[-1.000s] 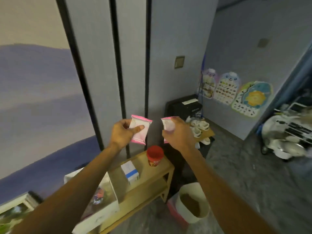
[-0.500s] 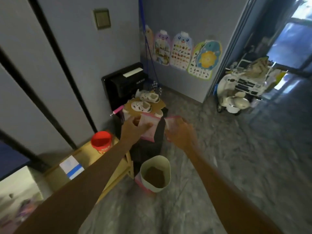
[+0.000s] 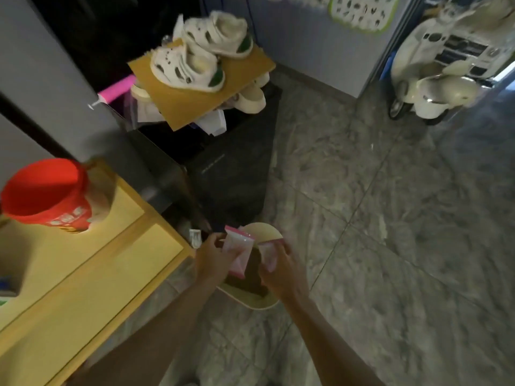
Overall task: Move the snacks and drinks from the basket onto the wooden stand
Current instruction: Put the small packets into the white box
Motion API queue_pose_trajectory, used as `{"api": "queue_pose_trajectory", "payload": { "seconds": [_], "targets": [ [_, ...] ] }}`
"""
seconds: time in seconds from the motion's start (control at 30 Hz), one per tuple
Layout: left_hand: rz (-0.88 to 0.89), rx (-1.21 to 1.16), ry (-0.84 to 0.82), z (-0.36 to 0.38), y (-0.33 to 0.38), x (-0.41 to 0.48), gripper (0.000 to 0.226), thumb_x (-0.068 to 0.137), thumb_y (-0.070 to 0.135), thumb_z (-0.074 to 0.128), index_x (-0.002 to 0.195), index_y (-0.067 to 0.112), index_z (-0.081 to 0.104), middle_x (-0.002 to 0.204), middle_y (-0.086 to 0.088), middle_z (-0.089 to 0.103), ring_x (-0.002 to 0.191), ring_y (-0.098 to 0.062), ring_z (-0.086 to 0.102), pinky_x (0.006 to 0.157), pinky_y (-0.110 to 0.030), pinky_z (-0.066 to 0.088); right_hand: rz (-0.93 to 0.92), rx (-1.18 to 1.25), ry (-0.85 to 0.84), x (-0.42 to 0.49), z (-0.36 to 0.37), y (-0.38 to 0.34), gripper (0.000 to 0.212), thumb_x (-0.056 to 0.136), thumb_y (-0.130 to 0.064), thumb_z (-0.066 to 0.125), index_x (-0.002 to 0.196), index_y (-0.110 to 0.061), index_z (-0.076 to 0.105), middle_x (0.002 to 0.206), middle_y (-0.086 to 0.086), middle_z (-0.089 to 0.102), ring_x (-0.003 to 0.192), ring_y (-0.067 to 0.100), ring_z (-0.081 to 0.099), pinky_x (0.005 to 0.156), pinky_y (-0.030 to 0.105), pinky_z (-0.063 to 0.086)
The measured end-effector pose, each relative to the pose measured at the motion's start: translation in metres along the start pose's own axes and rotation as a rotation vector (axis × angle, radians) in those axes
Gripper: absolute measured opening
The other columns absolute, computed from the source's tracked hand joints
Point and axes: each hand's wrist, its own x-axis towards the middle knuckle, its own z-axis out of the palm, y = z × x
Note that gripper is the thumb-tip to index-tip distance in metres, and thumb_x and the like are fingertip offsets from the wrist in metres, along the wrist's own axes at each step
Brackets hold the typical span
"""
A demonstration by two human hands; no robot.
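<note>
A red jar sits on the wooden stand, basket on floor.

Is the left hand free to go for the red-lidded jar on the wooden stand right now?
Probably not yet: the left hand grips a pink packet over the cream bin. Nothing stands between it and the red-lidded jar on the wooden stand.

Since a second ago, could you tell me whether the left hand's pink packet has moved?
Yes: the pink packet in the left hand went down, from above the red-lidded jar to over the cream bin.
</note>
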Motion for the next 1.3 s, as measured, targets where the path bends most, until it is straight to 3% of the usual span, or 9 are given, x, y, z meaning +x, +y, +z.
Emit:
{"api": "queue_pose_trajectory", "payload": {
  "seconds": [0.27, 0.37, 0.47, 0.57, 0.7, 0.83, 0.93, 1.07, 1.3],
  "targets": [
    [-0.028, 0.016, 0.01, 0.086, -0.108, 0.054, 0.052, 0.084, 0.056, 0.079, 0.125, 0.03, 0.059, 0.109, 0.01, 0.069, 0.097, -0.015, 0.069, 0.081, -0.038, 0.061, 0.074, 0.041, 0.015, 0.028, 0.12, 0.063, 0.066, 0.096, -0.044, 0.068, 0.154, -0.028, 0.04, 0.157, -0.003, 0.049, 0.135, 0.023, 0.057, 0.099, 0.042, 0.058],
    [-0.002, 0.021, 0.011, 0.087, -0.112, 0.056, 0.042, 0.089, 0.061, 0.071, 0.12, 0.035, 0.059, 0.109, 0.016, 0.068, 0.103, -0.015, 0.069, 0.084, -0.036, 0.059, 0.076, -0.003, 0.0, 0.029, 0.126, 0.062, 0.072, 0.097, -0.043, 0.067, 0.16, -0.023, 0.039, 0.168, 0.004, 0.039, 0.151, 0.028, 0.044, 0.115, 0.049, 0.049],
    [0.023, 0.077, -0.042, 0.075, -0.1, 0.049, 0.065, 0.088, 0.063, 0.071, 0.142, 0.03, 0.056, 0.132, 0.01, 0.063, 0.125, -0.019, 0.06, 0.103, -0.041, 0.051, 0.082, -0.066, 0.007, 0.025, 0.114, 0.053, 0.069, 0.097, -0.055, 0.055, 0.157, -0.022, 0.046, 0.17, 0.006, 0.038, 0.155, 0.03, 0.039, 0.117, 0.051, 0.047],
    [0.066, 0.106, -0.081, 0.055, -0.087, 0.037, 0.066, 0.084, 0.064, 0.069, 0.141, 0.035, 0.056, 0.135, 0.01, 0.064, 0.126, -0.018, 0.06, 0.1, -0.034, 0.049, 0.101, -0.112, 0.034, 0.017, 0.087, 0.038, 0.087, 0.09, -0.074, 0.033, 0.157, -0.02, 0.045, 0.17, 0.008, 0.038, 0.153, 0.032, 0.041, 0.113, 0.049, 0.049],
    [0.205, 0.182, -0.112, 0.008, -0.049, 0.016, 0.07, 0.083, 0.075, 0.053, 0.141, 0.036, 0.057, 0.136, 0.013, 0.063, 0.131, -0.016, 0.058, 0.106, -0.039, 0.05, 0.12, -0.122, 0.032, -0.002, 0.023, 0.002, 0.097, 0.09, -0.08, 0.043, 0.165, -0.019, 0.035, 0.175, 0.007, 0.029, 0.158, 0.033, 0.033, 0.119, 0.054, 0.043],
    [0.395, 0.343, -0.019, -0.074, 0.038, -0.023, 0.085, 0.091, 0.082, 0.037, 0.158, 0.03, 0.041, 0.167, 0.009, 0.036, 0.157, -0.015, 0.025, 0.126, -0.042, 0.022, 0.05, -0.175, 0.071, -0.021, -0.077, -0.058, 0.1, 0.095, -0.08, 0.049, 0.169, -0.019, 0.022, 0.178, 0.006, 0.02, 0.165, 0.028, 0.018, 0.13, 0.046, 0.026],
    [0.504, 0.387, 0.042, -0.148, 0.119, -0.051, 0.086, 0.092, 0.082, 0.038, 0.162, 0.032, 0.029, 0.172, 0.01, 0.022, 0.159, -0.013, 0.013, 0.129, -0.045, 0.016, 0.02, -0.166, 0.153, -0.039, -0.173, -0.124, 0.106, 0.095, -0.084, 0.045, 0.172, -0.017, 0.014, 0.18, 0.007, 0.012, 0.166, 0.026, 0.01, 0.132, 0.044, 0.018],
    [0.684, 0.368, 0.188, -0.262, 0.234, -0.097, 0.086, 0.092, 0.077, 0.046, 0.158, 0.023, 0.036, 0.165, 0.001, 0.036, 0.154, -0.021, 0.03, 0.124, -0.037, 0.021, -0.076, -0.108, 0.298, -0.075, -0.303, -0.224, 0.103, 0.097, -0.078, 0.049, 0.172, -0.016, 0.015, 0.18, 0.008, 0.013, 0.165, 0.027, 0.015, 0.132, 0.047, 0.024],
    [0.766, 0.383, 0.366, -0.425, 0.362, -0.182, 0.091, 0.091, 0.08, 0.038, 0.159, 0.019, 0.038, 0.167, -0.006, 0.036, 0.154, -0.026, 0.031, 0.127, -0.049, 0.023, -0.257, -0.139, 0.392, -0.142, -0.456, -0.355, 0.105, 0.096, -0.078, 0.052, 0.172, -0.014, 0.017, 0.179, 0.009, 0.014, 0.165, 0.03, 0.016, 0.13, 0.049, 0.025]
  ]
}}
